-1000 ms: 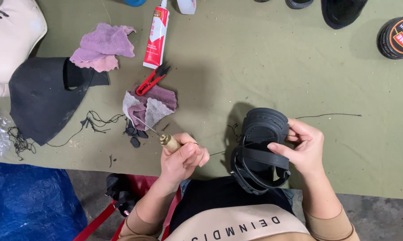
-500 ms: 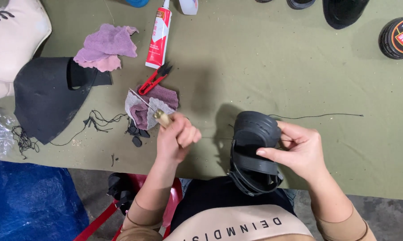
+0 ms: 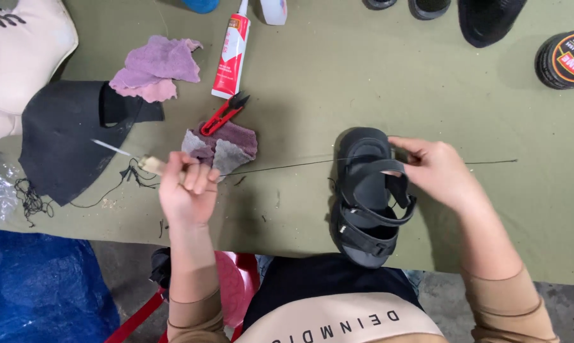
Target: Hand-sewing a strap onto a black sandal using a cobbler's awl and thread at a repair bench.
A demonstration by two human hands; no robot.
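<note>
While the olive desk (image 3: 312,76) carries the work, a black sandal (image 3: 366,197) lies at its near edge, steadied by the right hand (image 3: 442,174), fingers pinching a strap. The left hand (image 3: 186,190), fingers pressed around a wooden-handled awl (image 3: 148,164), draws a dark thread (image 3: 280,166) taut from the sandal.

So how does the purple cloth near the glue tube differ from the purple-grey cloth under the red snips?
The crumpled purple cloth lies bare with nothing on it; the folded purple-grey cloth carries the red snips. The first is lighter lilac, the second duller with grey patches. Both rest on the green table.
</note>
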